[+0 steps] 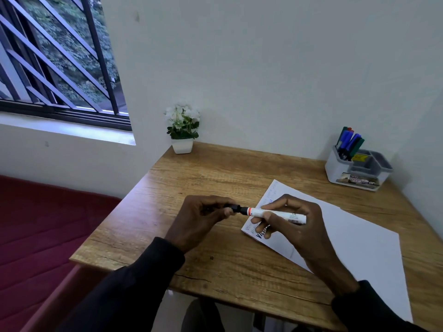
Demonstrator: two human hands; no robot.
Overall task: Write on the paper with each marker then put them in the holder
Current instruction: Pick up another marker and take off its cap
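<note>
I list: left hand [203, 218], fingers curled round a black cap [236, 208]; marker [288, 216], white barrel, tip at that cap, level over the paper [359, 240], gripped in my right hand [296, 224]; holder [335, 171], far right on the counter [203, 178], pens [348, 142] inside.

Marker [275, 214] mid-frame, paper [347, 236] lower right, holder [335, 173] upper right.
White, red-banded marker held level: right hand [294, 226] grips the barrel, left hand [201, 219] pinches its black cap [236, 208]. Paper lies flat, with writing at its left corner. Grey holder stands upright, holding blue and green pens [350, 142].
</note>
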